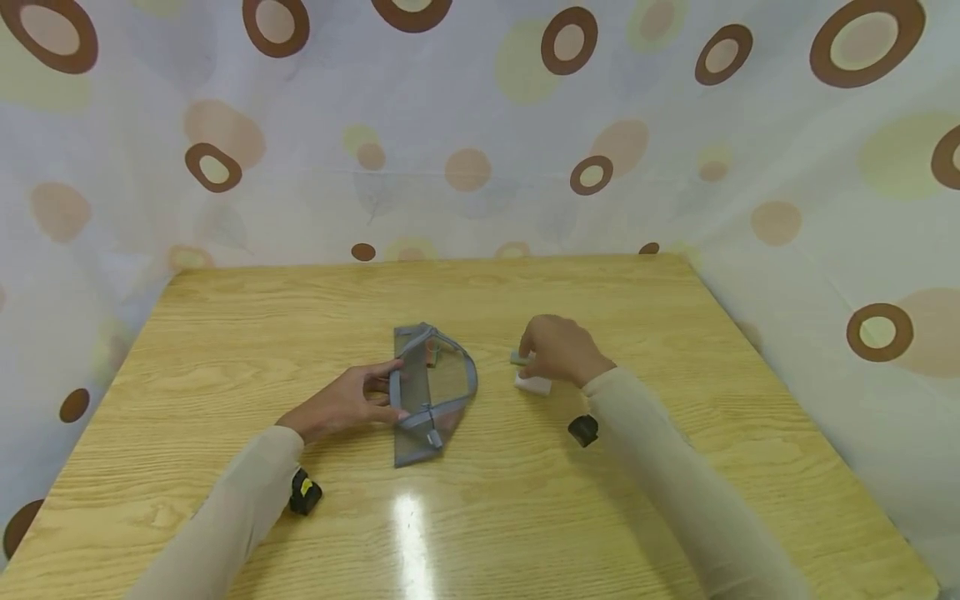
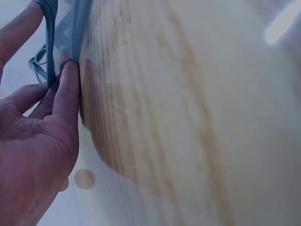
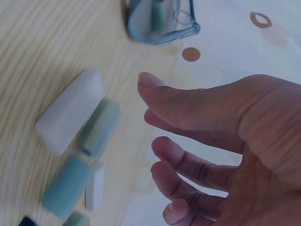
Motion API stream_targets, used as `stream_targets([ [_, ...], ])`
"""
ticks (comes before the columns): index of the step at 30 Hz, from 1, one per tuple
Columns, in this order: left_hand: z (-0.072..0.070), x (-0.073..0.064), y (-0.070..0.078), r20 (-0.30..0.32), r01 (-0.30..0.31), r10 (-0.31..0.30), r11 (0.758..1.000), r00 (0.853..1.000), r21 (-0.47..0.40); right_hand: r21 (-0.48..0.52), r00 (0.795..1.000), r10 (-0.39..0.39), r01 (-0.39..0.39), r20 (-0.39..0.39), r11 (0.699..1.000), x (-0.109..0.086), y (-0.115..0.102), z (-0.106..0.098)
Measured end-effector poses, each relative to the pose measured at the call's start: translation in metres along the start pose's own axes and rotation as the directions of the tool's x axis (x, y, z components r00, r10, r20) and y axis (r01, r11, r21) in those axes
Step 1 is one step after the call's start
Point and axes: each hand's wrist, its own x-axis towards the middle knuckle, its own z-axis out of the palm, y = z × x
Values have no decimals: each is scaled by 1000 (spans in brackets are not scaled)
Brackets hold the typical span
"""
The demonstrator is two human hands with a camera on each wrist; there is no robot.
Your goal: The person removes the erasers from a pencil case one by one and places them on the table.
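Note:
A grey see-through zip pouch [image 1: 412, 375] lies on the table with its mouth spread; a small green and red piece [image 3: 159, 16] shows inside. My left hand [image 1: 347, 404] grips the pouch's left edge, thumb and fingers on the zipper rim, also seen in the left wrist view. To the right, my right hand [image 1: 561, 350] hovers over several small blocks, holding nothing between its loosely bent fingers. In the right wrist view these are a large white block [image 3: 70, 113], a blue-green block [image 3: 66, 186], a pale-striped blue-green one [image 3: 99, 127] and a small white one [image 3: 95, 186].
The wooden table [image 1: 300, 317] meets a spotted cloth [image 1: 465, 125] at its back and sides. Black devices sit at both wrists, the left one [image 1: 304, 492] with a yellow mark, the right one [image 1: 583, 430] plain. A dark piece [image 3: 27, 221] shows at the right wrist view's edge.

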Motion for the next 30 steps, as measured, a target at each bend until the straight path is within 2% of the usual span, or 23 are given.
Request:
stream_targets([
  [7, 2, 2, -1, 1, 2, -2, 1000, 1000, 5, 34, 1000, -12, 12, -11, 999, 19, -22, 8],
  [13, 2, 2, -1, 3, 6, -6, 1000, 1000, 11, 38, 1000, -20, 21, -24, 999, 31, -39, 24],
  [21, 2, -1, 0, -8, 30, -30, 1000, 1000, -3, 131, 996, -69, 61, 58, 989, 37, -58, 40],
  [30, 3, 0, 1, -10, 40, -40, 999, 999, -11, 153, 981, -147, 127, 129, 980, 37, -55, 45],
])
